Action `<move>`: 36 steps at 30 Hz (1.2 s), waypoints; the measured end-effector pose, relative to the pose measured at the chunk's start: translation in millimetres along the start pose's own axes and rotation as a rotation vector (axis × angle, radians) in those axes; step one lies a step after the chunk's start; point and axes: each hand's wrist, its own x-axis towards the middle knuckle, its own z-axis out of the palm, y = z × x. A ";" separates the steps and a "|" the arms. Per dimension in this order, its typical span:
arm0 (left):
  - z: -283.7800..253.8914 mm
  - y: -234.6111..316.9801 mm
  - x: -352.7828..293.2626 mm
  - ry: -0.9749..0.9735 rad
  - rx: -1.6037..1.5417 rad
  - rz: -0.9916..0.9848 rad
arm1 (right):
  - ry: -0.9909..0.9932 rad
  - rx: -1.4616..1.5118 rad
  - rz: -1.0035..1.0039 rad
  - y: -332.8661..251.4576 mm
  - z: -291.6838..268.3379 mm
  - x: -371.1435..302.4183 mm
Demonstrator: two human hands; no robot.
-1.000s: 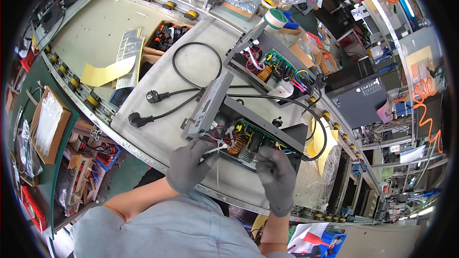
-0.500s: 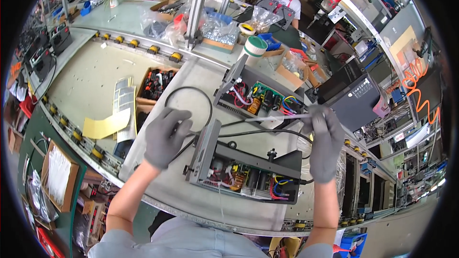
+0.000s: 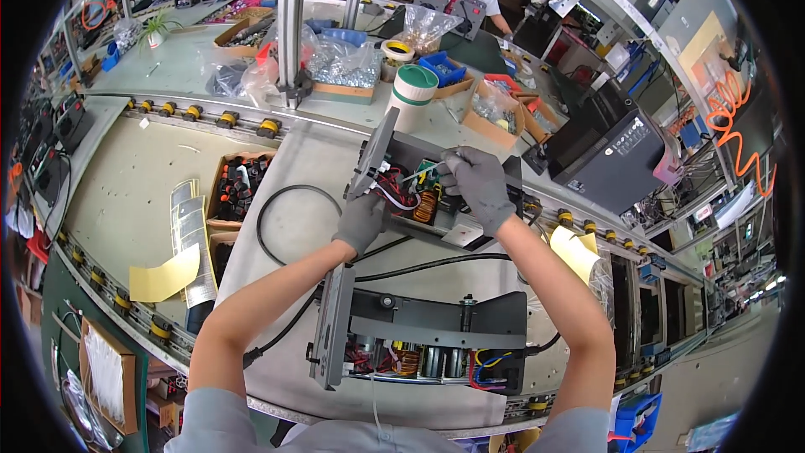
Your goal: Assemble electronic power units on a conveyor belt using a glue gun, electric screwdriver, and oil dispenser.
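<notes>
Here, at frame centre, your left hand (image 3: pixel 362 220) braces the farther open chassis (image 3: pixel 436 193), fingers curled on its edge; your right hand (image 3: pixel 478 187) pinches a wire inside. Next likely needs careful seating.

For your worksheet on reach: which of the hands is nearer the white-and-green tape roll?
Right. The right hand is just below the tape roll; the left hand sits lower.

The tabletop (image 3: pixel 293 176) has bare room on the left, past the black cable loop (image 3: pixel 281 201). Both hands, the left hand (image 3: pixel 362 220) and right hand (image 3: pixel 476 186), are squeezed into the far open box (image 3: pixel 436 193), full of wires. The near open box (image 3: pixel 419 340) blocks the way back, and a white roll (image 3: pixel 409 96) stands just behind.
</notes>
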 end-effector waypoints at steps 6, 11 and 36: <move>-1.1 46.6 8.4 -0.159 -0.480 -0.399 | 0.012 0.063 0.100 14.1 -2.1 2.7; -1.7 50.6 5.3 -0.149 -0.440 -0.459 | -0.022 0.073 0.072 26.2 -0.2 2.7; -17.7 85.6 7.6 0.041 -0.171 0.090 | -0.189 0.019 -0.299 41.4 22.3 2.6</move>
